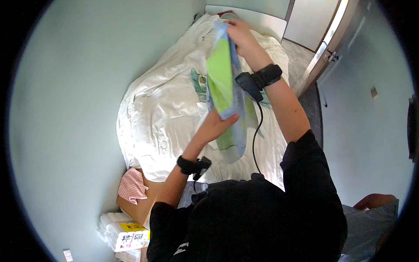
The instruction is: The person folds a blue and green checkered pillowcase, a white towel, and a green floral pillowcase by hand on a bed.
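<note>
A blue and green cloth (pixel 224 83) is held upright above the bed (pixel 166 113), its long axis vertical, pinched at the top by the right hand (pixel 240 32) and clasped below by the left hand (pixel 214 126).

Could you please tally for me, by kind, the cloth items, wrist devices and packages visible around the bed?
Cloth items: 3 – green-and-blue cloth in both hands, white duvet, pink striped cloth
Black wrist devices: 2 – left, right
White wrapped packages: 1
Total: 6
</note>
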Action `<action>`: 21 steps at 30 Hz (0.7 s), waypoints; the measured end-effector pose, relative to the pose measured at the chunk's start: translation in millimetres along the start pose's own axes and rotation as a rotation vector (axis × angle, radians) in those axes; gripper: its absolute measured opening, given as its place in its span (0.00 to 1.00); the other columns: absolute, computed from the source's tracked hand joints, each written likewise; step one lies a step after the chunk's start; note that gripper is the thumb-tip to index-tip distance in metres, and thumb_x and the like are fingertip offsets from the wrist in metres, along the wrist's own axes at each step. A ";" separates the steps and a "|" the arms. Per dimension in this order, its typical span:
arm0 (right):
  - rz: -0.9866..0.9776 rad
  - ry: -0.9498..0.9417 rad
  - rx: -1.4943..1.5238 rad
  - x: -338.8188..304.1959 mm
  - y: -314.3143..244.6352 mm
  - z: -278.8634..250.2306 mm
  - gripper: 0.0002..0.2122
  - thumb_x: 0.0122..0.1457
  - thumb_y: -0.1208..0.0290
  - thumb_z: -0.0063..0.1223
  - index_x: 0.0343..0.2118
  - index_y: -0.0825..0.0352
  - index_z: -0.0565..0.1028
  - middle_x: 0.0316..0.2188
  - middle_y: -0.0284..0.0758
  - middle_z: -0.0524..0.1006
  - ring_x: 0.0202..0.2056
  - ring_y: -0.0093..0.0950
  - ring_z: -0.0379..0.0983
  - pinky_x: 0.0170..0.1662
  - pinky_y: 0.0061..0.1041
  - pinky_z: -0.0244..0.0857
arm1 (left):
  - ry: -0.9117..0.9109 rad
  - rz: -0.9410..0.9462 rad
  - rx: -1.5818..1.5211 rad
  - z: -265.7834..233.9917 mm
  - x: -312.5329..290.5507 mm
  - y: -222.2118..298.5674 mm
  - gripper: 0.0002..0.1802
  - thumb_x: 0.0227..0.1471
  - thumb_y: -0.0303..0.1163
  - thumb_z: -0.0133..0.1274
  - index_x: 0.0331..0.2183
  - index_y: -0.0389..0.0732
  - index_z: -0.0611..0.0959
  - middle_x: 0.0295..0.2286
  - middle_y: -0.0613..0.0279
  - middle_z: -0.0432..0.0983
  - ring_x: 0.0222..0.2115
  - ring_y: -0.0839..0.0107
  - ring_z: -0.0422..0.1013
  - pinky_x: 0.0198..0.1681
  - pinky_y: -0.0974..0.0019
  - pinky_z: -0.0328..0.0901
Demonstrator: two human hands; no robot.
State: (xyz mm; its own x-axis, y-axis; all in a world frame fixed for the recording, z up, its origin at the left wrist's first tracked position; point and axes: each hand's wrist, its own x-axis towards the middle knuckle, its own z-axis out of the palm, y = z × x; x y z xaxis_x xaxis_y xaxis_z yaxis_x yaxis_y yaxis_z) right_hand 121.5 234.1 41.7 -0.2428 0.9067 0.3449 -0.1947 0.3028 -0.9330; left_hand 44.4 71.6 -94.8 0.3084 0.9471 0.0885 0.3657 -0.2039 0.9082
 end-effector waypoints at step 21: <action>-0.904 -0.124 -0.867 -61.0 -74.1 -31.9 0.06 0.44 0.76 0.44 0.27 0.61 0.72 0.21 0.37 0.68 0.23 0.34 0.65 0.26 0.28 0.59 | 0.504 0.765 0.549 -61.6 143.9 -9.8 0.16 0.41 0.38 0.45 0.32 0.38 0.74 0.35 0.50 0.68 0.39 0.61 0.62 0.43 0.64 0.54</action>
State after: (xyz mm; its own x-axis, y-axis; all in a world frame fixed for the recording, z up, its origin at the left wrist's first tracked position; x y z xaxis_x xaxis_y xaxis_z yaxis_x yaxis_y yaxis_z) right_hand 181.0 165.7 86.5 -0.4455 0.2557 0.8580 0.3383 0.9354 -0.1031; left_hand 31.1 225.1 -65.8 0.2707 0.4873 0.8302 0.6129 -0.7522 0.2417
